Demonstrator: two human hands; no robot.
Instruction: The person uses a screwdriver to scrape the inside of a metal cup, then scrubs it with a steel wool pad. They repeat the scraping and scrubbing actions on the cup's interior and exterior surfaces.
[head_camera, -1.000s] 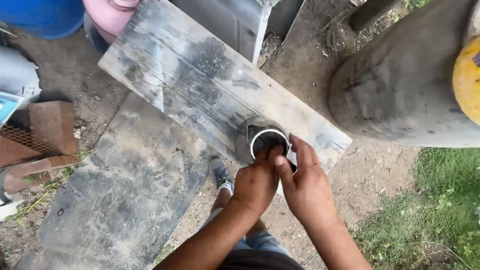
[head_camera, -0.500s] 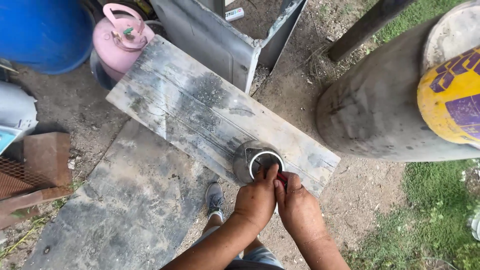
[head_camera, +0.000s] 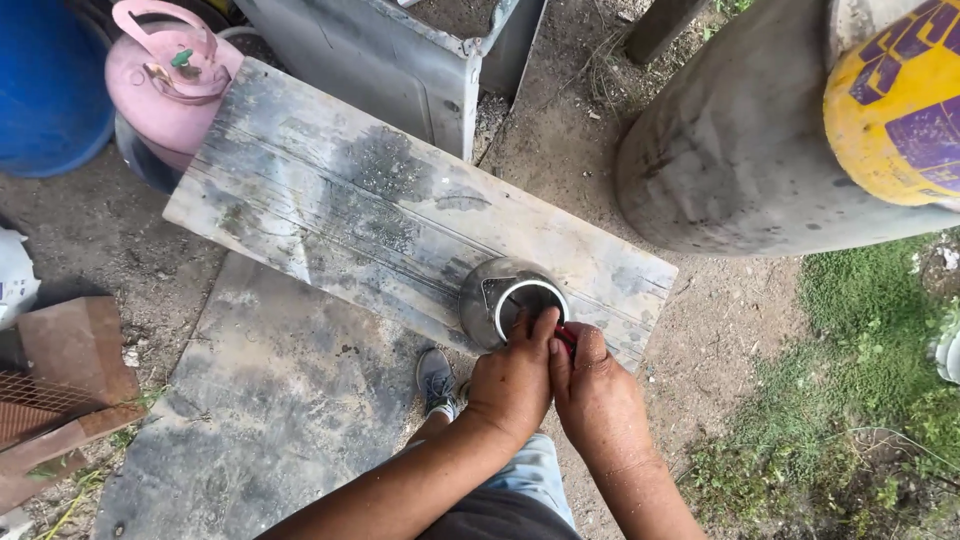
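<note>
2 hands — left hand (head_camera: 512, 385), right hand (head_camera: 597, 400) | grip closed on 1 metal pot (head_camera: 505, 298) | 1 plank (head_camera: 380, 215)

A pink gas cylinder (head_camera: 170, 85), a blue barrel (head_camera: 50, 85), and a weathered grey plank (head_camera: 360, 200) streaked dark.

A metal cup (head_camera: 505, 300) stands on the plank (head_camera: 330, 210) at frame centre; both hands (head_camera: 555, 385) meet just below it; a gas cylinder (head_camera: 170, 85) sits upper left
</note>
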